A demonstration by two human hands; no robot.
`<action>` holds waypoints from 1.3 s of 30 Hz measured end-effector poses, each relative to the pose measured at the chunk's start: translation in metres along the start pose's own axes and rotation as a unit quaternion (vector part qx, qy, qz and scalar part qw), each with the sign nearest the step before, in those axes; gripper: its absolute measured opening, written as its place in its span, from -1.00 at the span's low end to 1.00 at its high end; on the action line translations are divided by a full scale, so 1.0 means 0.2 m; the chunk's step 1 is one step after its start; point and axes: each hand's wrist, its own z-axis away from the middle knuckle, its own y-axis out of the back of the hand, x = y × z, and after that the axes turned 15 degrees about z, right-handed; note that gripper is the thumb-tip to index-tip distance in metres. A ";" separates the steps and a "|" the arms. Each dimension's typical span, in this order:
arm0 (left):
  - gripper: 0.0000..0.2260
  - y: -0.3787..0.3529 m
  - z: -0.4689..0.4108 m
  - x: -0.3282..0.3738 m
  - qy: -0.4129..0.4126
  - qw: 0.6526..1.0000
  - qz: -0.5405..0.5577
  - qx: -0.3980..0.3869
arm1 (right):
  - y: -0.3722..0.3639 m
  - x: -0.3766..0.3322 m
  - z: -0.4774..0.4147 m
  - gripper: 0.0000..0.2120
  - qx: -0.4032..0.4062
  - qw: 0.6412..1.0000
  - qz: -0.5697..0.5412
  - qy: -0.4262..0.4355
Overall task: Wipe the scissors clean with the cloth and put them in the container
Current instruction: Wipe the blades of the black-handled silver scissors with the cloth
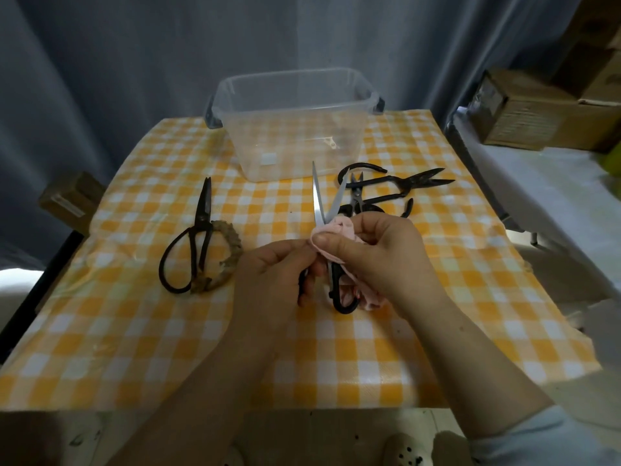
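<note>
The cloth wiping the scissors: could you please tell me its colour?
Pale pink, seen best in the head view, where the cloth wraps the scissors.

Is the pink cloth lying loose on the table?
No, the right hand pinches the pink cloth against the silver-bladed scissors, which the left hand holds.

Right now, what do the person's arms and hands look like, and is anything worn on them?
The left hand and right hand are bare: no gloves, rings or watch show. The forearms are bare. A pale sleeve covers the right arm near the elbow; no sleeve shows on the left.
</note>
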 end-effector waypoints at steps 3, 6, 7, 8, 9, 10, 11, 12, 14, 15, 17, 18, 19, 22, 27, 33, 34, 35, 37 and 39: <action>-0.69 0.00 0.00 -0.01 0.007 1.000 0.003 0.001 | -0.01 0.02 -0.02 -0.76 0.009 0.998 0.050 0.031; -0.68 0.01 0.00 -0.01 0.027 0.999 0.018 0.010 | 0.02 0.03 -0.04 -0.85 -0.024 0.998 0.050 0.043; -0.69 0.01 0.00 -0.01 0.028 0.999 0.017 0.010 | 0.03 0.04 -0.04 -0.87 -0.041 0.998 0.033 0.036; -0.69 0.01 0.00 0.00 0.028 0.999 0.016 0.008 | 0.04 0.04 -0.03 -0.88 -0.059 0.998 0.009 0.022; -0.71 0.01 -0.01 0.00 0.025 1.000 0.015 0.007 | 0.04 0.04 -0.03 -0.88 -0.071 0.997 -0.018 0.009; -0.72 0.01 -0.01 0.00 0.022 1.000 0.016 0.006 | 0.04 0.04 -0.03 -0.87 -0.074 0.997 -0.038 0.001; -0.72 0.01 -0.01 0.00 0.017 1.000 0.015 0.005 | 0.03 0.04 -0.03 -0.84 -0.067 0.997 -0.046 0.001; -0.73 0.00 0.00 0.00 0.012 1.000 0.012 0.003 | 0.01 0.04 -0.02 -0.81 -0.054 0.998 -0.040 0.007; -0.75 -0.02 0.01 -0.01 0.005 1.000 0.005 -0.001 | -0.01 0.04 -0.02 -0.78 -0.019 0.999 -0.010 0.031; -0.76 -0.02 0.01 -0.01 0.009 1.000 0.009 0.000 | -0.01 0.04 -0.03 -0.78 -0.013 0.999 0.000 0.040; -0.75 -0.01 0.00 -0.01 0.028 0.999 0.026 0.002 | 0.00 0.04 -0.04 -0.81 -0.027 0.999 -0.002 0.044; -0.75 -0.01 0.00 -0.01 0.037 0.999 0.031 0.002 | 0.02 0.04 -0.04 -0.84 -0.043 0.998 -0.009 0.043; -0.74 0.00 0.00 0.00 0.043 0.999 0.032 0.002 | 0.03 0.04 -0.04 -0.89 -0.060 0.997 -0.016 0.042; -0.72 0.01 -0.01 0.01 0.043 0.999 0.032 0.004 | 0.04 0.03 -0.03 -0.96 -0.087 0.994 -0.048 0.035; -0.72 -0.02 0.01 0.01 0.020 0.999 0.031 -0.005 | -0.01 0.04 -0.03 -0.80 -0.026 0.998 -0.040 0.035; -0.72 0.01 -0.02 0.01 0.034 0.999 0.033 0.006 | 0.04 0.04 -0.04 -0.97 -0.077 0.995 -0.041 0.039; -0.73 0.01 -0.01 0.01 0.026 0.999 0.025 0.004 | 0.03 0.04 -0.04 -0.93 -0.068 0.996 -0.044 0.036; -0.74 0.00 -0.01 0.00 0.017 1.000 0.015 0.000 | 0.01 0.04 -0.03 -0.88 -0.050 0.997 -0.043 0.037; -0.75 -0.01 0.01 0.00 0.006 1.000 0.004 -0.008 | -0.02 0.03 -0.02 -0.77 -0.021 0.998 -0.038 0.044; -0.74 -0.01 0.01 0.00 0.017 1.000 0.015 -0.008 | -0.01 0.03 -0.03 -0.75 -0.021 0.998 -0.039 0.044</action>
